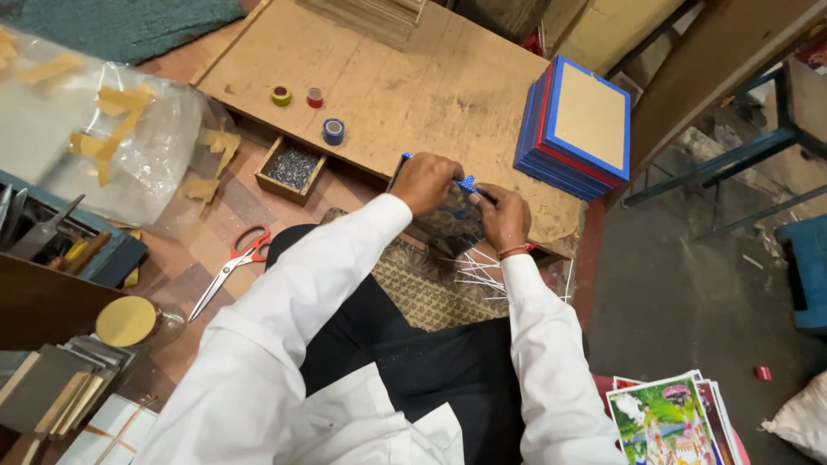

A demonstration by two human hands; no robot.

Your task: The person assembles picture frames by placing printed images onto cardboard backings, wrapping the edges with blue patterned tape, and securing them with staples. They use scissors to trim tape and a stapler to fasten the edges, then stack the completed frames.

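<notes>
1. Left hand (pixel 424 181), frame centre, grips a small blue strip (pixel 467 183).
2. Right hand (pixel 502 217) pinches the strip's other end.
3. Wooden table (pixel 388 77): 3 tape rolls (pixel 333 131), upper left.
4. Stack of blue-edged frames (pixel 575 127), right.

Stack of frames (pixel 575 129), right of centre: blue and red edges, tan face. Tape rolls, upper centre: yellow (pixel 281 96), red (pixel 315 97), blue (pixel 333 132). Scissors (pixel 233 267), left: red handles. Tabletop (pixel 413 86): brown.

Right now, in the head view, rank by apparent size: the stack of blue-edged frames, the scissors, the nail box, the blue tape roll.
1. Stack of blue-edged frames
2. Scissors
3. Nail box
4. Blue tape roll
The scissors lie nearer the camera, so second and third are unsure.
</notes>
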